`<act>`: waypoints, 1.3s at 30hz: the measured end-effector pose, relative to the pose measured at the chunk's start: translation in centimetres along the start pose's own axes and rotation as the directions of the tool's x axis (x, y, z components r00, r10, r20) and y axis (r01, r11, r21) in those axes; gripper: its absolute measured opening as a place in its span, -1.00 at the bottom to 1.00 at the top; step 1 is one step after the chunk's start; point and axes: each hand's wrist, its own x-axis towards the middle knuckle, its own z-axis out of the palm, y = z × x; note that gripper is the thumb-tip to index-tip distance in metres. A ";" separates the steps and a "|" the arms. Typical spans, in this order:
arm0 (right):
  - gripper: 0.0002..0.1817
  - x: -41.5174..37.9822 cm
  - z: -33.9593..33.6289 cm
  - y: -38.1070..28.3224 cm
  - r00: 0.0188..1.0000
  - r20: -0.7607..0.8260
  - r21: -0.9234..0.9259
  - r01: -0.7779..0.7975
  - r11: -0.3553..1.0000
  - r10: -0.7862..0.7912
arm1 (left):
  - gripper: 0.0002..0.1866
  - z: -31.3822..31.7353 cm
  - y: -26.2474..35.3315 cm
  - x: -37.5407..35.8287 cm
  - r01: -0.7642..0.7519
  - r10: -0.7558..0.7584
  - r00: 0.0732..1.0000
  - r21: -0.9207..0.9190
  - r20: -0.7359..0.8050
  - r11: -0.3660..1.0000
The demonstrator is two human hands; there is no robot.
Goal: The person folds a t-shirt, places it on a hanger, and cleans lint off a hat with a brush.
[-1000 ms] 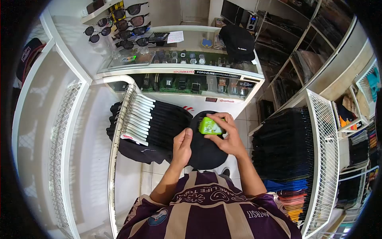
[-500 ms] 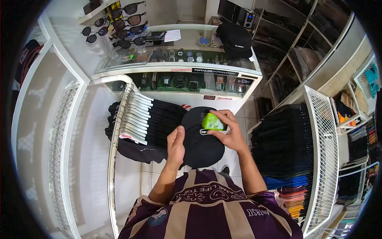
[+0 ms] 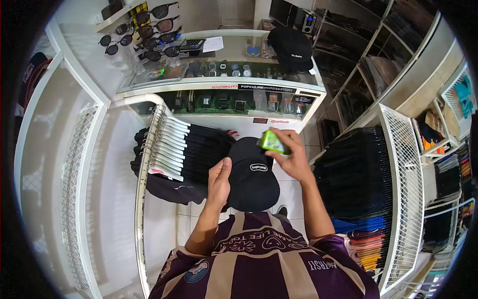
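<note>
Head view shows black shirts (image 3: 205,154) on white hangers (image 3: 168,150), then the left hand (image 3: 219,183) pinching the left edge of a black cap (image 3: 255,189). Just beside its brim (image 3: 246,149) is a green brush (image 3: 272,142), pinched by the right hand (image 3: 298,160); dark clothes (image 3: 352,172) hang farther right.

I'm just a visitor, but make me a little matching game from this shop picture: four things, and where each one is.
1. Brush
2. Cap with the oval patch
3. Sheet of paper
4. Sunglasses

A. Lying flat on the glass counter
B. In the left hand
C. Displayed at the picture's upper left
D. In the right hand

Pairs: 1-D, 2-B, 3-A, 4-C
</note>
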 end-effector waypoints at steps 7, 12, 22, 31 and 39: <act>-0.29 -0.4 1.0 -5.4 0.945 0.206 -0.085 0.278 0.957 -0.256 | -0.48 1.8 0.5 -0.2 0.154 -0.158 0.987 -0.081 -0.042 0.985; -0.27 -0.1 0.7 0.1 0.999 0.016 -0.026 0.050 0.998 -0.049 | -0.47 0.0 0.3 0.2 0.065 -0.065 0.998 -0.014 0.012 0.998; -0.26 -1.2 1.9 -2.8 0.982 0.110 0.086 0.143 0.986 -0.152 | -0.52 -0.6 -2.2 -0.1 -0.052 0.054 0.998 0.069 -0.022 0.996; -0.24 -1.6 1.5 -4.2 0.991 0.027 0.097 0.128 0.987 -0.131 | -0.51 0.0 -1.8 -0.4 -0.047 0.060 0.993 0.132 -0.099 0.990; -0.26 -1.7 1.4 1.1 0.993 -0.105 0.146 -0.043 0.988 0.059 | -0.54 -1.0 -1.6 -0.5 -0.071 0.070 0.995 -0.010 -0.072 0.997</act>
